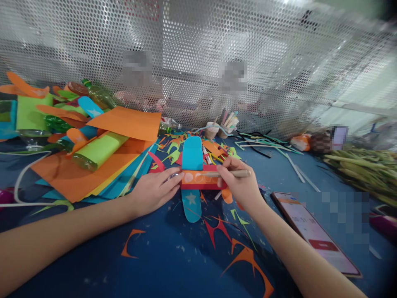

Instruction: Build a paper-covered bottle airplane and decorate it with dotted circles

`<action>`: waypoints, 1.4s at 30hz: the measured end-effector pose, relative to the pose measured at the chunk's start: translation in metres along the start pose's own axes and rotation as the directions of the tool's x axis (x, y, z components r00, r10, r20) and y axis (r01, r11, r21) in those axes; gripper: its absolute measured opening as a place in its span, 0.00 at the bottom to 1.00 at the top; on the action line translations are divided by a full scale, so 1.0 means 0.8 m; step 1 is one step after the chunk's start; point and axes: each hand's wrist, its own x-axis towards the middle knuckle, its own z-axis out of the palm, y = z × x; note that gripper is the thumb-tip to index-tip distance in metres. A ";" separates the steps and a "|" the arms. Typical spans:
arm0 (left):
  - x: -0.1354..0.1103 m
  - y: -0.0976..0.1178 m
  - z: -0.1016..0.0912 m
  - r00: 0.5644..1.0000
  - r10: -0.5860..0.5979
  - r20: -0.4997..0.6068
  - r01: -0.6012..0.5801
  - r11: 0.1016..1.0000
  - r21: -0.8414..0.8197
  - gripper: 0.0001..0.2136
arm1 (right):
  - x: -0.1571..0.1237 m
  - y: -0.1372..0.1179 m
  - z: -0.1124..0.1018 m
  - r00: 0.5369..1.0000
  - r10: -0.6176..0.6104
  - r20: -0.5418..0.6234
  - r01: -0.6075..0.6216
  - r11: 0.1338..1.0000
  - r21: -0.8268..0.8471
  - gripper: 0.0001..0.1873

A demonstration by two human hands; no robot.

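In the head view, a paper-covered bottle (201, 185) lies on its side, wrapped in red with an orange strip of pale round shapes along it. A bright blue paper wing (192, 153) sticks out on the far side. Toward me, a darker blue wing (190, 205) bears a pale star. My left hand (159, 186) grips the bottle's left end, where some clear plastic shows. Between the closed fingers of my right hand (237, 180) is a beige pen (237, 174), its tip pointing left over the orange strip. The right end of the bottle is partly hidden by this hand.
Coloured paper sheets (77, 178) and paper-wrapped bottles (101, 150) pile up at left. Paper scraps (248, 256) lie in front. A phone (313, 236) rests at right, near leafy strands (366, 174). Cups of pens (228, 126) stand by the perforated metal screen (198, 49).
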 end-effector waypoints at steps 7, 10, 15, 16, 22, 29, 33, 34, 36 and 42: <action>0.001 0.001 0.000 1.000 -0.010 0.011 0.010 1.000 -0.001 0.14 | 0.000 -0.001 -0.001 1.000 0.001 -0.005 -0.001 1.000 0.020 0.11; 0.001 0.001 0.000 1.000 -0.009 0.014 0.009 1.000 0.005 0.14 | 0.000 -0.002 -0.002 1.000 -0.001 -0.013 0.002 0.999 0.043 0.12; 0.000 0.001 -0.001 1.000 -0.013 0.012 0.013 1.000 -0.004 0.14 | 0.001 -0.001 -0.002 1.000 -0.005 -0.002 0.005 0.999 0.045 0.12; 0.000 0.001 -0.001 1.000 -0.012 0.017 0.012 1.000 -0.006 0.14 | 0.001 0.000 -0.002 1.000 -0.009 -0.001 0.009 0.999 0.047 0.12; -0.001 0.001 0.000 1.000 -0.009 0.020 0.009 1.000 -0.001 0.14 | 0.000 -0.001 -0.002 1.000 -0.006 -0.005 0.006 0.999 0.039 0.12; 0.001 0.000 0.000 1.000 -0.008 0.019 0.008 1.000 0.011 0.14 | 0.000 -0.001 -0.002 1.000 -0.003 -0.004 0.003 0.999 0.050 0.12; 0.000 0.001 -0.001 0.999 -0.016 0.028 0.016 1.000 0.012 0.14 | 0.001 0.000 -0.002 1.000 -0.011 -0.012 0.011 0.999 0.042 0.12; -0.001 0.001 -0.001 1.000 -0.014 0.025 0.013 1.000 0.010 0.14 | 0.001 0.000 -0.002 1.000 -0.011 -0.010 0.012 0.999 0.040 0.12; -0.001 0.000 -0.001 1.000 -0.007 0.021 0.007 1.000 0.006 0.14 | 0.001 -0.001 -0.002 1.000 -0.006 -0.005 0.006 0.999 0.049 0.11; -0.001 0.000 0.000 1.000 0.005 0.023 -0.006 1.000 0.016 0.14 | 0.000 -0.001 -0.002 1.000 -0.004 -0.012 0.005 0.998 0.056 0.11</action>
